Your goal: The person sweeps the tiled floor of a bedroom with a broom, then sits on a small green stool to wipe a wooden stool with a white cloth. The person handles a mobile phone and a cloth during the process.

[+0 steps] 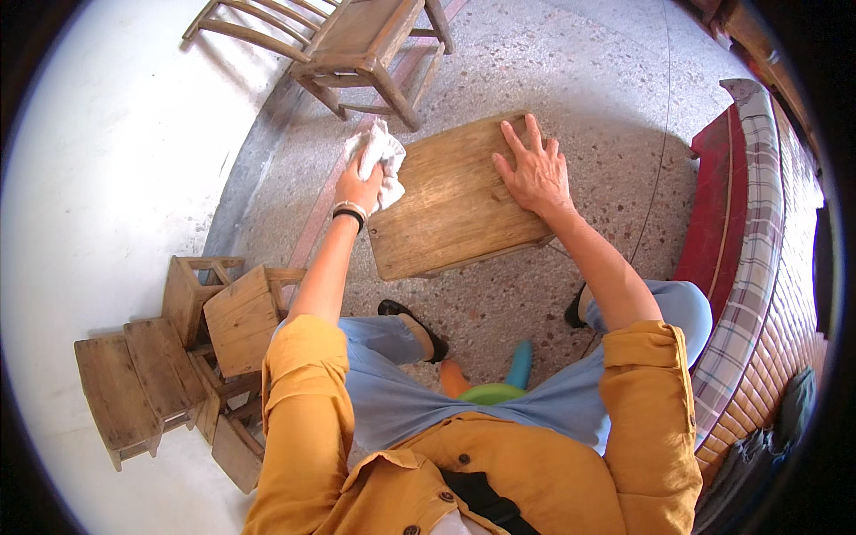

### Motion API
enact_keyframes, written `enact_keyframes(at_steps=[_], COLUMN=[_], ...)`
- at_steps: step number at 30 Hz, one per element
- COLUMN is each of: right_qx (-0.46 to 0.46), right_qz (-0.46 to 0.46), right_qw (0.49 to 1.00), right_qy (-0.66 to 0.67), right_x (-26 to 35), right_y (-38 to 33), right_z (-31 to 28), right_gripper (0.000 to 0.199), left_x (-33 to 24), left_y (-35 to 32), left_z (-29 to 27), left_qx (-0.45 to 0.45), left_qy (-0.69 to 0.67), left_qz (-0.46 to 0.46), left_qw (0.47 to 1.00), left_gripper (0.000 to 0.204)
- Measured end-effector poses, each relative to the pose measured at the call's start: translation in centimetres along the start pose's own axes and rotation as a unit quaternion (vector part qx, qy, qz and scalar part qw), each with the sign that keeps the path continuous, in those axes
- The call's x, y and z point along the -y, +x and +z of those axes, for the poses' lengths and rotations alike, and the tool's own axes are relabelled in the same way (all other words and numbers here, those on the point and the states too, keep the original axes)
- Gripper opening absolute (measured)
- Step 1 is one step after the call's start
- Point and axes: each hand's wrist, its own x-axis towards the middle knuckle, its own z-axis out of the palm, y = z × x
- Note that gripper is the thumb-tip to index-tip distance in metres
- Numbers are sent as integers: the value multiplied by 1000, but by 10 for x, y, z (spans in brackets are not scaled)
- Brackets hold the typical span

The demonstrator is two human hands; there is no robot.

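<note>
A small wooden stool (pixel 450 209) stands on the speckled floor in front of me, its flat top facing up. My left hand (pixel 358 185) is closed on a crumpled white cloth (pixel 382 156) at the stool's left far corner. My right hand (pixel 533 169) lies flat with fingers spread on the stool's right far corner, holding nothing. Both forearms come up from yellow sleeves, and a bracelet and dark band circle my left wrist.
Several small wooden stools (pixel 183 357) are stacked and tipped at my left. A wooden chair (pixel 357 49) stands beyond the stool. A bed with a red cover and checked mattress (pixel 744 241) runs along the right. A colourful plastic seat (pixel 490 388) shows under me.
</note>
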Motion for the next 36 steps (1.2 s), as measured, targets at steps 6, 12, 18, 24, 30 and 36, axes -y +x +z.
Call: enact_keyframes(at_steps=[6, 12, 18, 24, 30, 36], right_qx=[1, 4, -2, 2, 0, -1], right_qz=[-1, 7, 8, -1, 13, 7], right_qw=[1000, 1000, 1000, 1000, 1000, 1000], right_qy=[-2, -16, -21, -5, -23, -15], right_x=[-1, -5, -9, -1, -8, -4], right_y=[0, -3, -1, 2, -1, 0], right_z=[1, 2, 5, 3, 5, 2], right_gripper=[55, 55, 55, 55, 55, 56], left_x=[-6, -5, -14, 3, -29, -7], left_y=[-62, -164, -77, -1, -91, -172], left_z=[2, -1, 2, 6, 6, 4], left_qx=[-2, -8, 37, -55, 26, -31], left_qy=[-3, 17, -35, 33, -16, 35], left_qz=[29, 126, 31, 13, -41, 104], left_qw=[1000, 992, 998, 998, 999, 993], left_gripper=[51, 46, 43, 44, 48, 50])
